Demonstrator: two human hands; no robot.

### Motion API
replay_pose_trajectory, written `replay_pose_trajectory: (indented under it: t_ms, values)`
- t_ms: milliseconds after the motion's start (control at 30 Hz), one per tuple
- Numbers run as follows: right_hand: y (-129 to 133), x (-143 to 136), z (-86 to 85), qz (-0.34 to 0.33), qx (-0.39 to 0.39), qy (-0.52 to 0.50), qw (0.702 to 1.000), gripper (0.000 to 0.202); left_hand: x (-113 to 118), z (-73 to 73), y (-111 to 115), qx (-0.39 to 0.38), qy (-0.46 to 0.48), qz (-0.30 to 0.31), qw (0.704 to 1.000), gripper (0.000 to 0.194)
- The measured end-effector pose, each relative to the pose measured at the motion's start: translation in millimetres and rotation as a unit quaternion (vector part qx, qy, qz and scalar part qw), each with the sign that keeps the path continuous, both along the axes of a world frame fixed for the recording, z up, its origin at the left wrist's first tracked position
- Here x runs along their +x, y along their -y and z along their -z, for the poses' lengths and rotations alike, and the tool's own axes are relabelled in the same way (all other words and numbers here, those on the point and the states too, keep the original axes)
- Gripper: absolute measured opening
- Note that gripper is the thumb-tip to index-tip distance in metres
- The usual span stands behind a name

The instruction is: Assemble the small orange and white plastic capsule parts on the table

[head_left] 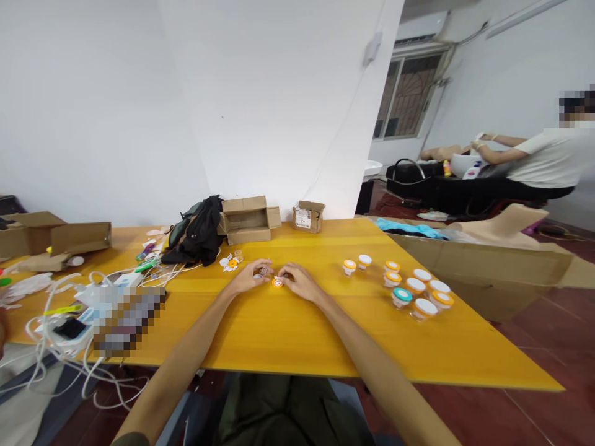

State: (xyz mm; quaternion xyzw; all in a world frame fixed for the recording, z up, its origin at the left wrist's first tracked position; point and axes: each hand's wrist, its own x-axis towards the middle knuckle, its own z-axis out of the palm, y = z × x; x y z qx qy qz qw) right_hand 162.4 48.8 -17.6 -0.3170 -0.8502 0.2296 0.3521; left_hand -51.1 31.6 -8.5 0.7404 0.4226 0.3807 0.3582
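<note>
My left hand (251, 276) is closed around a small clear piece, too small to make out, over the middle of the wooden table (279, 334). Beside it, my right hand (300, 282) has its fingertips at a small orange and white disc (277, 282). Whatever else its fingers hold is hidden. Behind my left hand lie several small white and orange parts (229, 263). Several clear cups with white and orange lids (415, 285) stand on the right, among them one with a teal lid (402, 295).
At the back stand an open cardboard box (248, 234), a smaller box (308, 218) and a dark bag (198, 238). White cables (88, 365) and a power strip crowd the left. A large carton (474, 272) adjoins the table's right edge; a person (543, 155) sits beyond.
</note>
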Motion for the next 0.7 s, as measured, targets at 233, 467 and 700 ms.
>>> replay_pose_trajectory:
  t_ms: [233,467,700]
  values:
    - [0.8,-2.3,-2.4,0.055,0.004,0.017,0.998,0.012,1.1,-0.5,-0.1,0.018,-0.019,-0.025,0.999,0.043]
    - [-1.1,-5.0,-2.2,0.091,-0.002,0.032,0.995,0.013,0.2,-2.9,-0.1,0.02,-0.014,-0.054,0.998,0.037]
    - [-0.6,-8.2,-4.8,0.115,0.0,0.049,0.992,0.013,11.4,-6.2,-13.9,0.049,-0.014,-0.098,0.994,0.026]
